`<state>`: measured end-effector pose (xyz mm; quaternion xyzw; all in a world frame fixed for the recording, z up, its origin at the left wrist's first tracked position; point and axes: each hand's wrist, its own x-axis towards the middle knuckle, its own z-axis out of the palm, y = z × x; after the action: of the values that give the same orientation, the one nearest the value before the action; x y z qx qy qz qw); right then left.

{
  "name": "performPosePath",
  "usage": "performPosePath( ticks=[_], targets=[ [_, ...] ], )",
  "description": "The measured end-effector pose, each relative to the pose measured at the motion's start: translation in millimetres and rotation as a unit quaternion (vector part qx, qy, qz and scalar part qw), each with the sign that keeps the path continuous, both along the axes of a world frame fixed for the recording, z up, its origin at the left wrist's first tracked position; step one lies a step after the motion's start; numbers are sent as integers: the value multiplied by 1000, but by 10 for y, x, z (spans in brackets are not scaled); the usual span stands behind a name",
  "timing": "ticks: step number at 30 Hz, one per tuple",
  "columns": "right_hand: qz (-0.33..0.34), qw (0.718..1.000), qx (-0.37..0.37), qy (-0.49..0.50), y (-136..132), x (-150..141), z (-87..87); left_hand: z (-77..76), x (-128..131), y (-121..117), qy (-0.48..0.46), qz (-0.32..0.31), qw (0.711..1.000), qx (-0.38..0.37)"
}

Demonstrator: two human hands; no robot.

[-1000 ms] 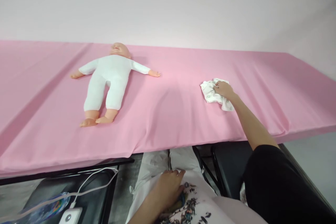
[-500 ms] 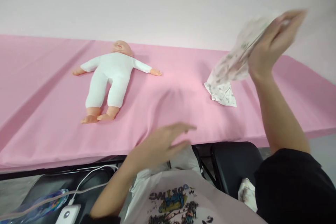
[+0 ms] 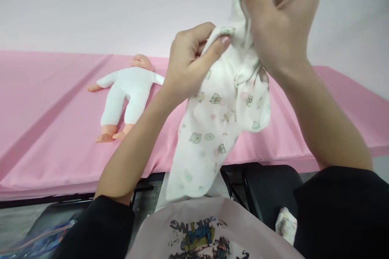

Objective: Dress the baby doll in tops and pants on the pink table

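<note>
A white baby garment (image 3: 209,129) with a print of small bears in green and pink hangs in front of me, held up by both hands. My left hand (image 3: 191,60) pinches its upper edge between thumb and fingers. Higher up and to the right, my right hand (image 3: 278,24) grips the bunched top of the cloth; its upper part is cut off by the frame. Below my right hand, a short part of the garment hangs apart from the longer one. On the left lies a baby doll (image 3: 129,85) in a white suit, face up, with one hand hidden behind my left arm.
A pink sheet (image 3: 54,129) covers the long table against a pale wall. Black chairs (image 3: 270,190) stand at its front edge, the right one with a small patterned cloth (image 3: 286,225) on it. A clear bag and cable (image 3: 45,238) lie at lower left.
The garment has been lifted off the table on the right and brought to the centre. My left hand, open and empty before, has risen and taken hold of it.
</note>
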<state>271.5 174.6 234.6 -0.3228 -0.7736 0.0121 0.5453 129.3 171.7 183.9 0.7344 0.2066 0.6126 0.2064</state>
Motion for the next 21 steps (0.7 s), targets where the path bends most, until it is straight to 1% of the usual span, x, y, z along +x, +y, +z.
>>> performPosePath(
  ticks=[1, 2, 3, 4, 6, 7, 10, 12, 13, 15, 16, 18, 21],
  targets=[
    [-3, 998, 54, -21, -55, 16, -37, 8, -22, -8, -8, -9, 1000, 1],
    [-9, 993, 100, -65, -108, 34, -70, 25, -47, -8, -15, -17, 1000, 3],
    [-16, 984, 128, -125, -155, 52, -98, 50, -77, -1, -17, -24, 1000, 5],
    [-24, 973, 133, -187, -195, 72, -120, 79, -112, 9, -14, -27, 1000, 5],
    [-58, 955, 128, -263, -244, 118, -146, 135, -191, 25, 0, -30, 1000, 0],
    [-75, 950, 127, -275, -253, 142, -150, 157, -231, 24, 13, -28, 999, -9],
    [-121, 945, 142, -269, -242, 198, -129, 197, -330, -32, 67, -4, 997, -42],
    [-157, 936, 137, -284, -226, 204, -100, 212, -365, -97, 123, 34, 990, -58],
    [-178, 930, 123, -297, -222, 198, -86, 220, -373, -129, 155, 60, 984, -57],
    [-203, 922, 82, -318, -223, 177, -66, 240, -383, -177, 215, 120, 969, -33],
    [-203, 922, 67, -324, -226, 166, -61, 251, -389, -189, 239, 146, 960, -16],
    [-171, 929, 46, -326, -234, 153, -59, 269, -411, -193, 269, 180, 946, 7],
    [-100, 942, 24, -318, -226, 159, -73, 272, -471, -176, 287, 192, 939, 6]
  ],
)
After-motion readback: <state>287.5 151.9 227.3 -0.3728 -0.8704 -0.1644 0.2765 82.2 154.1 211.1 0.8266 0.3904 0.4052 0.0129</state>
